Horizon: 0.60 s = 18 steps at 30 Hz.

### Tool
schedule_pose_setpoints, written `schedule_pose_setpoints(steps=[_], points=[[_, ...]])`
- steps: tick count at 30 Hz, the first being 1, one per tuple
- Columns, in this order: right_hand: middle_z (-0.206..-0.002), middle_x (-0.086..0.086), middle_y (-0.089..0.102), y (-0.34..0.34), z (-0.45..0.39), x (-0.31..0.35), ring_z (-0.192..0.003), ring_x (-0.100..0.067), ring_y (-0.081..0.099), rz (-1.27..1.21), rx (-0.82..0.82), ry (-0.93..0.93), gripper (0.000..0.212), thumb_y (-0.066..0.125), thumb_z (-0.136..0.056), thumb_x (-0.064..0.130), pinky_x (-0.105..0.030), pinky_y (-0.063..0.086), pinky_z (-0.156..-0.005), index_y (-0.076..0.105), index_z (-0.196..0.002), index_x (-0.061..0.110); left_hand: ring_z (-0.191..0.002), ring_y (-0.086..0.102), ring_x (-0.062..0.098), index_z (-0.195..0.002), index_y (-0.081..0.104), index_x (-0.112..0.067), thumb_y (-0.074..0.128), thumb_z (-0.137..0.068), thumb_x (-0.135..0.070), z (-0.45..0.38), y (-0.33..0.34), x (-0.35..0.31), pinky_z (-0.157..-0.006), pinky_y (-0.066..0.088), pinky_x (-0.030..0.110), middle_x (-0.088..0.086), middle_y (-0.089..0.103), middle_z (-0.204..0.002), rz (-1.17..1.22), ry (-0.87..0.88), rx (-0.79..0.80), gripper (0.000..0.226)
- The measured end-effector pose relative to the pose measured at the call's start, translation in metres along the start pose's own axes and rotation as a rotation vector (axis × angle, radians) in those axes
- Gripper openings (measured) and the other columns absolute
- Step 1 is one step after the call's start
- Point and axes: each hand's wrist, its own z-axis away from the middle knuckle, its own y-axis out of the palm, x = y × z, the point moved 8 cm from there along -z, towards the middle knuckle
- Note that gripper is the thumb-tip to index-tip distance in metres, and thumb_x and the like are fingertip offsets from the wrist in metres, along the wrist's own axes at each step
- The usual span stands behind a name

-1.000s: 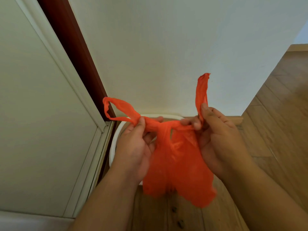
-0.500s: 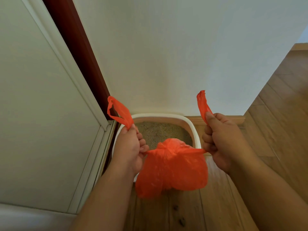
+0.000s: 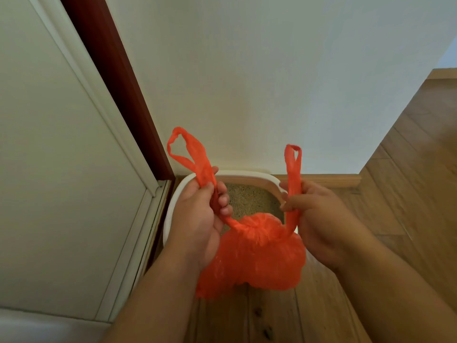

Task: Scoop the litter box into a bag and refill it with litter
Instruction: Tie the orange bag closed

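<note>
Orange bag [image 3: 252, 258], knot now cinched, hangs above litter box [image 3: 173, 206]. Left hand [image 3: 197, 216] and right hand [image 3: 321, 219], closer than half a second ago, each clench a handle. Scooping probably done; refill remains.

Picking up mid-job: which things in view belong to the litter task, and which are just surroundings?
Job: orange bag, knotted, a handle gripped in left hand and right hand; white litter box holding litter.

Surroundings: door, wall, wooden floor, baseboard.

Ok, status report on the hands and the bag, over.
Left hand grips one handle, right hand the other. Orange bag knotted, above litter box. Nothing in the way.
</note>
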Motion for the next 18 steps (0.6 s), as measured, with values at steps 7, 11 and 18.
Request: schedule_pose_setpoints(steps=[7, 11, 18], points=[[-0.076, -0.009, 0.073, -0.012, -0.002, 0.005, -0.092, -0.024, 0.074, 0.243, -0.042, -0.049, 0.022, 0.045, -0.108, 0.013, -0.043, 0.055, -0.095, 0.065, -0.115, 0.010, -0.056, 0.049, 0.007, -0.120, 0.070, -0.026, 0.038, -0.111, -0.021, 0.004, 0.002, -0.010, -0.055, 0.050, 0.025, -0.001, 0.056, -0.075, -0.097, 0.047, 0.045, 0.033], [-0.054, 0.004, 0.038, -0.008, -0.004, 0.005, -0.050, -0.013, 0.044, -0.037, -0.099, -0.093, 0.016, 0.044, -0.106, 0.014, -0.031, 0.039, -0.060, 0.059, -0.110, 0.008, -0.053, 0.031, 0.008, -0.124, 0.070, -0.032, 0.039, -0.111, -0.020, 0.009, 0.017, -0.006, -0.046, 0.029, 0.021, -0.003, 0.045, -0.068, -0.170, 0.032, 0.195, 0.035], [-0.070, 0.005, 0.044, 0.031, 0.011, 0.001, -0.060, -0.009, 0.036, 0.129, 0.278, -0.057, 0.045, 0.061, -0.070, 0.018, -0.030, 0.030, -0.055, 0.061, -0.114, 0.027, -0.054, 0.037, 0.006, -0.151, 0.030, -0.060, 0.046, -0.108, -0.018, 0.031, 0.045, 0.005, -0.049, 0.036, 0.019, 0.001, 0.041, -0.068, -0.480, 0.109, 0.501, 0.061]])
